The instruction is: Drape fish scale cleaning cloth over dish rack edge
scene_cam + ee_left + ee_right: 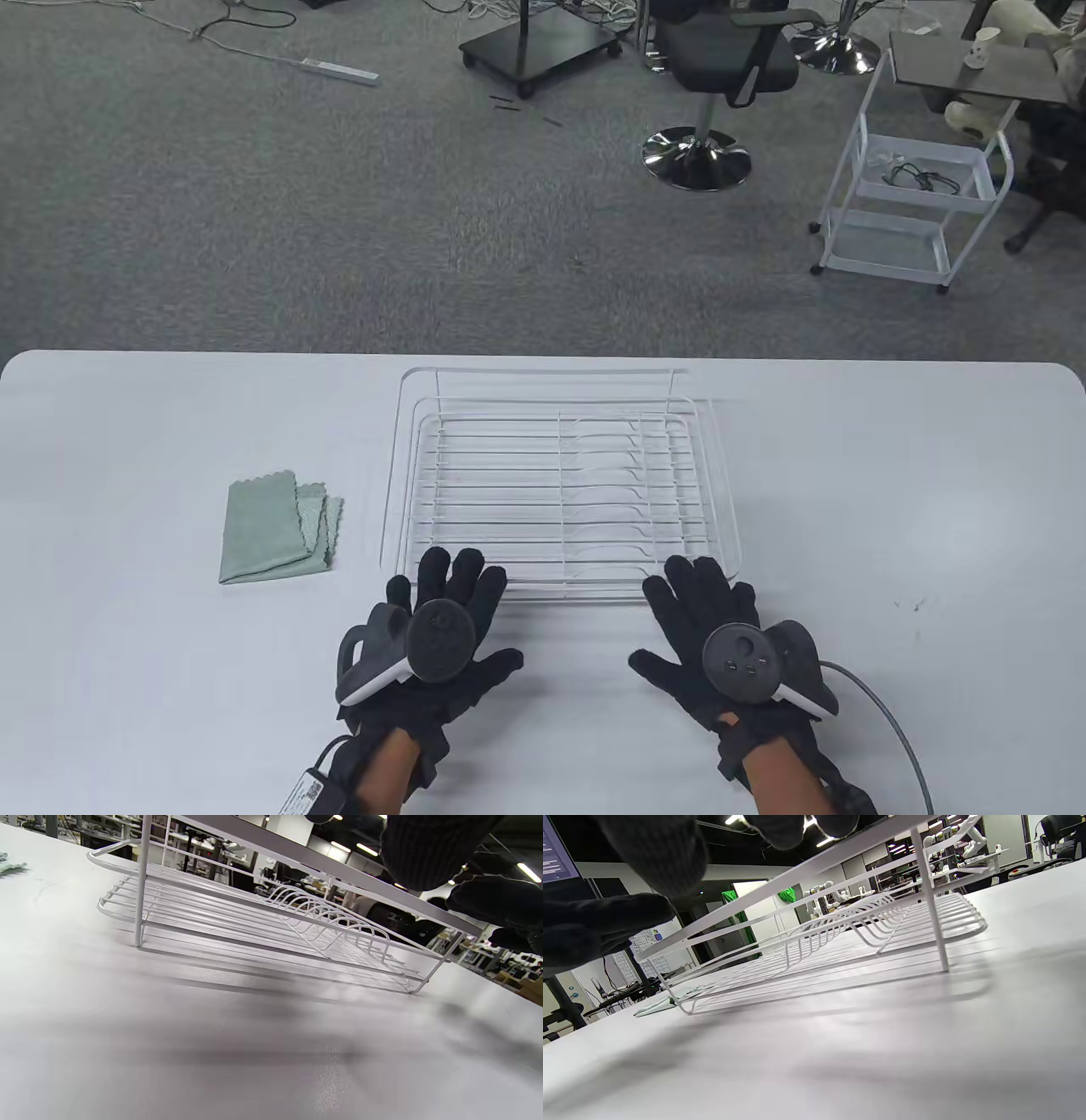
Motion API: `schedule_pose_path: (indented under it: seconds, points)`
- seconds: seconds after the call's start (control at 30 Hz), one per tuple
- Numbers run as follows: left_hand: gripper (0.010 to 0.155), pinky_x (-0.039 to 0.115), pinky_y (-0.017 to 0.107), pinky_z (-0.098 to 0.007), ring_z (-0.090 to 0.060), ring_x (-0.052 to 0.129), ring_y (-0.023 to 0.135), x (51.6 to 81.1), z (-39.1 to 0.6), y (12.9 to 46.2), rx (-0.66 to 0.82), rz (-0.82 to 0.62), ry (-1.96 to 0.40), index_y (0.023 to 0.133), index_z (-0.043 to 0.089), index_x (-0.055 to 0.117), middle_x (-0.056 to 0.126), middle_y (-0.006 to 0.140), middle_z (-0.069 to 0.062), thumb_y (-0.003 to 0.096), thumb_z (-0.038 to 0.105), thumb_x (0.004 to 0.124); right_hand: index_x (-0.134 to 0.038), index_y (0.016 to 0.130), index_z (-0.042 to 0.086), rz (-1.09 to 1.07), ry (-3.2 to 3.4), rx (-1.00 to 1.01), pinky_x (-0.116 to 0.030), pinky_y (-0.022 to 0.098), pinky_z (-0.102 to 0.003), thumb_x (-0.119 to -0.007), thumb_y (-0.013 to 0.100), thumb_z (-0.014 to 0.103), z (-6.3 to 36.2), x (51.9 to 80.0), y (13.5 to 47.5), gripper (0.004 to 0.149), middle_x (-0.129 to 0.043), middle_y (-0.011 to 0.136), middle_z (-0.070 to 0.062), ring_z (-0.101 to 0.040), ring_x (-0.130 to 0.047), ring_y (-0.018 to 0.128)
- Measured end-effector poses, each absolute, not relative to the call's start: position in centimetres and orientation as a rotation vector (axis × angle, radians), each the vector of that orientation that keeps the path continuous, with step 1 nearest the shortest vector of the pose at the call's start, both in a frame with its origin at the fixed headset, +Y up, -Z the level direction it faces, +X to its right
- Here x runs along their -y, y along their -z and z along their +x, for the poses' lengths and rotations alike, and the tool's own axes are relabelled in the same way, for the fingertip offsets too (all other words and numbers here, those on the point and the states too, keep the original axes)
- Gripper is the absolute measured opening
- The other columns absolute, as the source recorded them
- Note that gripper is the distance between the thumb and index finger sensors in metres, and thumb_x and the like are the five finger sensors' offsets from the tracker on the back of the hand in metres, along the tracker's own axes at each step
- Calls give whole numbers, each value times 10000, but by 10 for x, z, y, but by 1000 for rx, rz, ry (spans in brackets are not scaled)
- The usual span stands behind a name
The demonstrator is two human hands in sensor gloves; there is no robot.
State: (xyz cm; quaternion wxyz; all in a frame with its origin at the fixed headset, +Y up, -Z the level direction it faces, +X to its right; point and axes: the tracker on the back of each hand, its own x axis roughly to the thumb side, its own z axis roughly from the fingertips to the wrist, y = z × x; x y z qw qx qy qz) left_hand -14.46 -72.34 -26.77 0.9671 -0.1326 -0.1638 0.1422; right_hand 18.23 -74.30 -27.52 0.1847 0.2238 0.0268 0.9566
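Cloth point(276, 531) unlabelled, rack point(560, 484), hands point(437, 632) empty

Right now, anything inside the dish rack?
Nothing loose shows inside the dish rack: only its own wire bars and plate dividers, with the white table visible through them. The left hand and right hand cover its near edge. The green cloth lies folded outside, left.

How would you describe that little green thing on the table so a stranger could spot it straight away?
Start at the white table and find the white wire dish rack in its middle. To the rack's left, apart from it, lies the folded cloth, flat on the tabletop. It is the only soft, pale green thing there, with wavy scalloped edges, and neither of the gloved hands touches it.
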Motion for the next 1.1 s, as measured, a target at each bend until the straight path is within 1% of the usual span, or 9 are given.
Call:
schedule_pose_path:
  seconds: [0.33, 0.53, 1.1]
  points:
    - [880, 87, 727, -677, -343, -33, 1095, 726, -142, 271, 329, -275, -271, 1216, 292, 252, 122, 1238, 8, 555, 643, 715, -376, 1143, 213, 628, -2693, -86, -307, 702, -755, -678, 600, 603, 183, 744, 274, 734, -306, 1207, -178, -479, -204, 1071]
    - [885, 91, 729, -676, -341, -35, 1094, 722, -139, 267, 344, -255, -268, 1218, 290, 247, 117, 1238, 10, 555, 642, 716, -368, 1144, 213, 629, -2692, -76, -304, 704, -750, -675, 601, 600, 181, 742, 269, 734, -293, 1206, -177, -464, -193, 1072]
    - [893, 92, 731, -662, -340, -42, 1088, 718, -146, 265, 329, -230, -283, 1219, 283, 245, 105, 1234, 15, 553, 641, 719, -381, 1146, 214, 655, -2640, -69, -321, 702, -754, -671, 600, 604, 180, 739, 266, 731, -296, 1206, -185, -472, -207, 1073]
